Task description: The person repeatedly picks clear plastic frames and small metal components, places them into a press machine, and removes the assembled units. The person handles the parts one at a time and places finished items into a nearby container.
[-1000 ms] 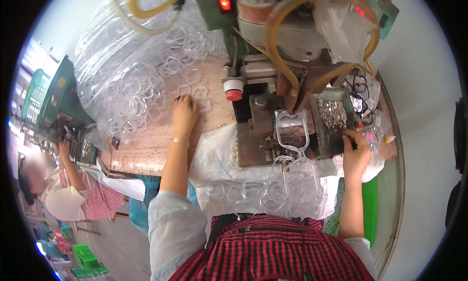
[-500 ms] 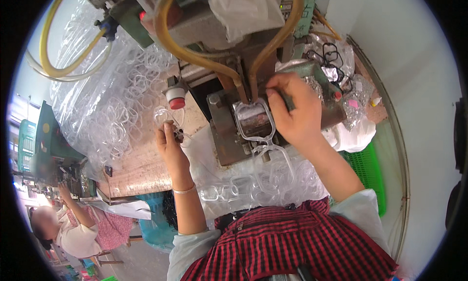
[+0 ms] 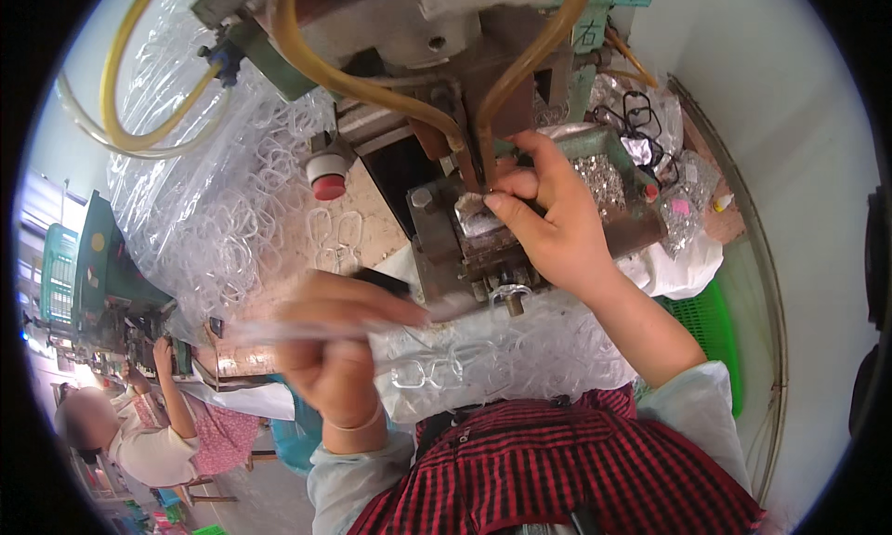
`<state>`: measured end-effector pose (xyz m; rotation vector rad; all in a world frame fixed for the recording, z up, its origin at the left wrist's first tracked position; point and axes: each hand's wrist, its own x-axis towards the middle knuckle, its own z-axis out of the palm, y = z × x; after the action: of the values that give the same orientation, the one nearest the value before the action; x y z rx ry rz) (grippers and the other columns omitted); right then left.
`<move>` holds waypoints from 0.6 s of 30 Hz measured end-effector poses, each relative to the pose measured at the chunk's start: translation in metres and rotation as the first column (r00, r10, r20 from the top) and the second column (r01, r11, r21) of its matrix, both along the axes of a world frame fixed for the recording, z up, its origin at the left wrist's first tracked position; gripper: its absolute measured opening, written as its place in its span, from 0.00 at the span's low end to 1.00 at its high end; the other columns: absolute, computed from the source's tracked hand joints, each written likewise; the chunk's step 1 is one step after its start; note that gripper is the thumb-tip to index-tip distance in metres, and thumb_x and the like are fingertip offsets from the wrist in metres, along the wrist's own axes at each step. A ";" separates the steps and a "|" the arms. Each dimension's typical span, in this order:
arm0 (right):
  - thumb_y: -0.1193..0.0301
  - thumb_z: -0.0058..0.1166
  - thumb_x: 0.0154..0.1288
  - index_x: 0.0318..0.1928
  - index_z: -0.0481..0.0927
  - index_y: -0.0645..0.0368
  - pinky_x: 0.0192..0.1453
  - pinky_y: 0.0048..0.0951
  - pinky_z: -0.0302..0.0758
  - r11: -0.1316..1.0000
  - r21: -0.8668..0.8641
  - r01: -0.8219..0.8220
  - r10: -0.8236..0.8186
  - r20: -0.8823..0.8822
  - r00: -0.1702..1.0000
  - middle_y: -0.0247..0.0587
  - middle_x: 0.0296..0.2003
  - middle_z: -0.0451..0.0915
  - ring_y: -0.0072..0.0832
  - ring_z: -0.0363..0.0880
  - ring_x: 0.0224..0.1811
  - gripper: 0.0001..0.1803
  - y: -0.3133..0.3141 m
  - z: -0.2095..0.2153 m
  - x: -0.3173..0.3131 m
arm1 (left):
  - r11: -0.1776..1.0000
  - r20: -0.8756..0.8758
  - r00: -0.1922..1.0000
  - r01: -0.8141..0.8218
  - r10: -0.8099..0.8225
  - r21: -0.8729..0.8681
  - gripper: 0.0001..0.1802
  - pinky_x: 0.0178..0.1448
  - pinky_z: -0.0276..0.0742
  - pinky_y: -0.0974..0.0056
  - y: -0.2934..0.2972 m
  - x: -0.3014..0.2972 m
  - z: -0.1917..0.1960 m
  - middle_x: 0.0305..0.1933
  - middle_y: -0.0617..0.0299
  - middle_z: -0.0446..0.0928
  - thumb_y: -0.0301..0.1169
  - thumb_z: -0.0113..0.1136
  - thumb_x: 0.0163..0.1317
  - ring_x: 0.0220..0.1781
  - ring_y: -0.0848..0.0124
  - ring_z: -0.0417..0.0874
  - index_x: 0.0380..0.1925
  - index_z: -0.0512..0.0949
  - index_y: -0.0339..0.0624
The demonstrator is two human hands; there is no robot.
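Observation:
My left hand (image 3: 339,354) is smeared by motion over the front of the table. Its fingers are closed round a long, pale, see-through strip (image 3: 400,323), too blurred to name. My right hand (image 3: 556,215) is closed in a pinch, thumb and fingers against the metal fixture block (image 3: 477,221) of the machine, just below two yellowish hoses (image 3: 465,145). Whatever lies between those fingertips is hidden. A clear eyeglass frame (image 3: 348,230) rests on the table beyond my left hand. One clear loop (image 3: 509,292) shows by a metal stud at the fixture's front.
Clear frames (image 3: 251,187) are heaped at left beside plastic film. More clear frames (image 3: 427,372) lie near my lap. A red-topped button (image 3: 327,186) sits left of the fixture, a metal tray of shiny bits (image 3: 599,177) right. A green basket (image 3: 711,326) stands below. Another person (image 3: 158,433) sits far left.
The clear frame on the fixture is gone from it. My left hand has come nearer, leaving a clear frame on the table. My right fingers have shifted left onto the block.

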<state>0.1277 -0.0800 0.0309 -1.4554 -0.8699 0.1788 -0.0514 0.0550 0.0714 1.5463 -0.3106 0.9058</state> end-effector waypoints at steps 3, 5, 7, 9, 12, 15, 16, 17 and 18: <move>0.82 0.56 0.70 0.69 0.58 0.69 0.57 0.23 0.72 0.999 0.014 -0.037 0.038 -0.045 0.998 0.38 0.40 0.84 0.20 0.79 0.47 0.31 0.002 0.006 -0.001 | 0.872 0.189 0.892 -0.445 0.410 0.207 0.09 0.43 0.85 0.60 0.018 0.019 0.027 0.40 0.46 0.81 0.28 0.56 0.73 0.37 0.63 0.84 0.45 0.76 0.30; 0.82 0.56 0.70 0.70 0.56 0.69 0.58 0.23 0.72 0.993 0.091 -0.074 0.083 -0.101 0.991 0.40 0.41 0.85 0.20 0.79 0.48 0.33 0.006 0.000 -0.002 | 0.823 0.088 0.839 -0.544 0.537 0.164 0.10 0.49 0.85 0.58 0.028 0.038 0.013 0.42 0.46 0.82 0.25 0.54 0.74 0.41 0.61 0.86 0.48 0.76 0.27; 0.84 0.54 0.70 0.71 0.55 0.68 0.59 0.23 0.72 0.999 -0.026 -0.048 0.046 -0.086 0.995 0.41 0.43 0.85 0.21 0.80 0.50 0.33 0.005 0.005 -0.004 | 0.874 0.125 0.876 -0.477 0.465 0.090 0.10 0.50 0.85 0.57 0.024 0.040 0.012 0.42 0.45 0.83 0.26 0.54 0.75 0.42 0.61 0.87 0.48 0.76 0.27; 0.86 0.53 0.69 0.72 0.55 0.68 0.60 0.24 0.72 0.994 -0.080 -0.070 0.057 -0.162 0.985 0.42 0.46 0.85 0.22 0.79 0.52 0.34 0.001 0.015 -0.004 | 0.892 0.130 0.886 -0.451 0.445 0.024 0.07 0.52 0.82 0.63 0.024 0.044 0.014 0.43 0.49 0.83 0.22 0.58 0.71 0.44 0.65 0.86 0.45 0.79 0.29; 0.82 0.53 0.64 0.73 0.57 0.70 0.59 0.30 0.74 0.986 0.112 -0.126 0.158 -0.358 0.920 0.57 0.49 0.84 0.36 0.83 0.51 0.37 -0.002 0.019 -0.004 | 0.909 0.171 0.903 -0.411 0.395 0.067 0.04 0.53 0.81 0.64 0.022 0.041 0.011 0.40 0.50 0.85 0.20 0.60 0.68 0.43 0.64 0.87 0.40 0.81 0.31; 0.82 0.51 0.64 0.74 0.55 0.68 0.62 0.34 0.74 0.990 -0.081 -0.111 0.109 -0.033 0.994 0.63 0.54 0.81 0.45 0.83 0.56 0.38 -0.019 0.024 -0.011 | 0.878 0.120 0.929 -0.371 0.351 0.304 0.00 0.51 0.79 0.59 0.010 0.029 -0.001 0.33 0.49 0.87 0.21 0.64 0.59 0.40 0.58 0.90 0.30 0.82 0.36; 0.82 0.50 0.63 0.72 0.62 0.65 0.65 0.40 0.74 0.998 -0.010 -0.056 0.056 0.068 0.996 0.63 0.54 0.81 0.50 0.81 0.59 0.34 -0.017 0.013 -0.006 | 0.795 0.110 0.936 -0.342 0.333 0.502 0.04 0.52 0.79 0.57 0.012 0.023 -0.010 0.35 0.53 0.88 0.22 0.69 0.55 0.40 0.60 0.90 0.30 0.84 0.41; 0.83 0.49 0.64 0.70 0.65 0.65 0.65 0.38 0.73 0.992 -0.108 0.068 -0.052 0.148 0.988 0.59 0.55 0.82 0.45 0.81 0.60 0.31 -0.023 0.005 -0.001 | 0.780 0.149 0.951 -0.309 0.273 0.545 0.07 0.55 0.80 0.56 0.002 0.031 -0.018 0.39 0.59 0.89 0.24 0.72 0.52 0.41 0.62 0.89 0.32 0.87 0.45; 0.84 0.49 0.66 0.68 0.69 0.65 0.66 0.36 0.73 0.963 -0.192 0.189 -0.140 0.242 0.960 0.54 0.56 0.82 0.40 0.80 0.61 0.28 -0.034 -0.001 0.006 | 0.755 0.167 0.961 -0.277 0.221 0.595 0.12 0.55 0.81 0.56 -0.004 0.036 -0.020 0.42 0.61 0.89 0.26 0.73 0.48 0.42 0.65 0.86 0.35 0.89 0.46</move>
<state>0.1340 -0.1139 0.0297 -1.7681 -0.9282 -0.0220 -0.0153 0.0509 0.0511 2.1983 -0.5062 1.1541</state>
